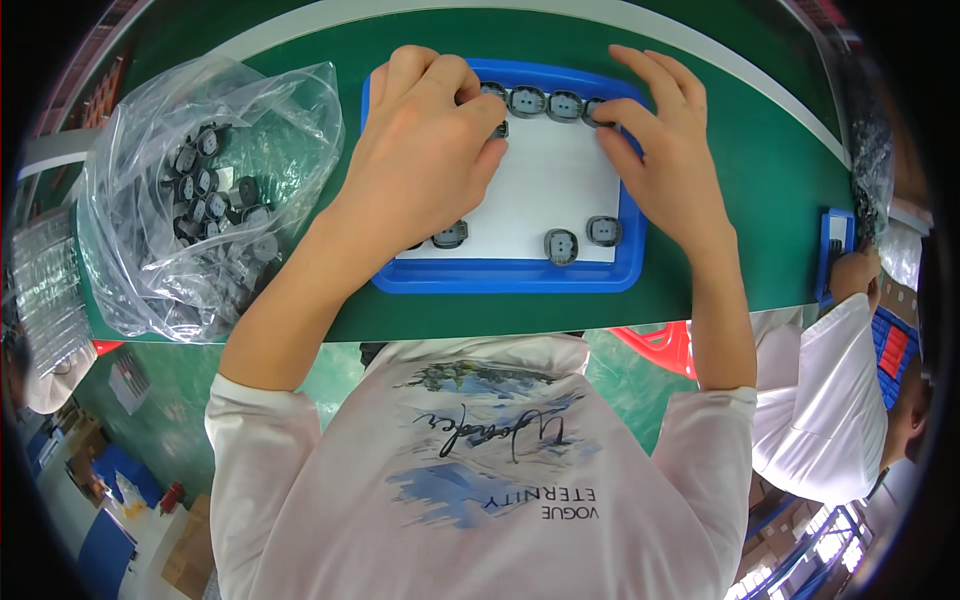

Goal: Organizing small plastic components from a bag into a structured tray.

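Connector row (530, 101) face-up, long axis sideways

Bright, even light covers the left hand (425, 125) and the right hand (670, 150), with soft shading. Between them, the white sheet (550, 170) looks pale, its detail faint. Left of the left hand, glints streak the clear bag (308, 112). Beyond both hands, the green table's (775, 200) far edge bows; farther out, surroundings smear into a black rim.
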